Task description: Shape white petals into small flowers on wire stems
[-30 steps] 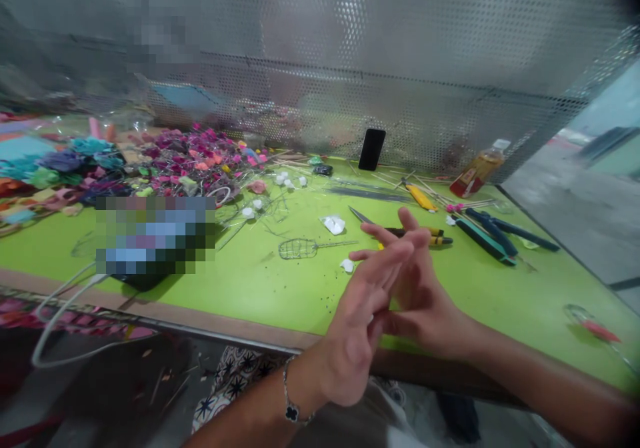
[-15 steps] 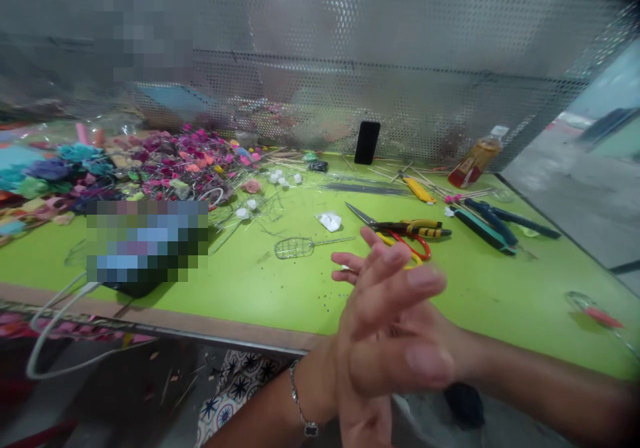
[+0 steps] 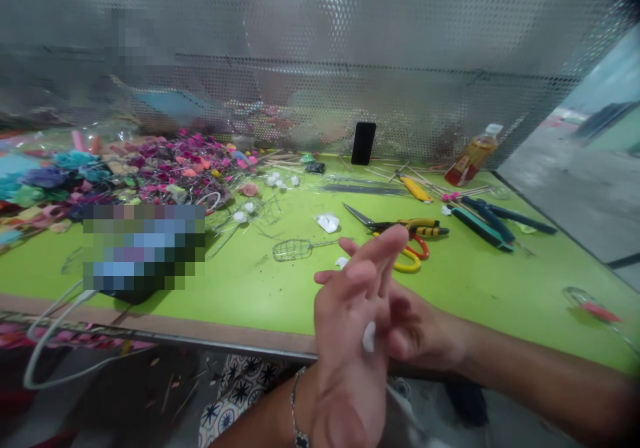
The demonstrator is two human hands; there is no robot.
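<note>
My left hand (image 3: 350, 341), with a chain bracelet at the wrist, is open, palm turned up and to the right. A small white lump (image 3: 369, 337) rests against its palm. My right hand (image 3: 425, 331) lies close against the left from the right side, with its fingers partly hidden behind it and seemingly stretched out. Beyond the hands, a wire frame shaped like a small paddle (image 3: 293, 250) lies on the green table (image 3: 240, 295). Another white bit (image 3: 342, 262) shows just past my fingers, and a white crumpled piece (image 3: 327, 222) lies farther back.
Scissors (image 3: 407, 259) and yellow-black pliers (image 3: 420, 227) lie behind my hands. More pliers (image 3: 483, 228), a cutter knife (image 3: 415, 188) and a drink bottle (image 3: 473, 158) are at right. A phone (image 3: 363, 143) leans on the mesh wall. Colourful flower pieces (image 3: 185, 158) heap up left.
My palms have parted and slid against each other; the left hand has shifted slightly left and down, uncovering the white lump on its palm. The things on the table stay put.
</note>
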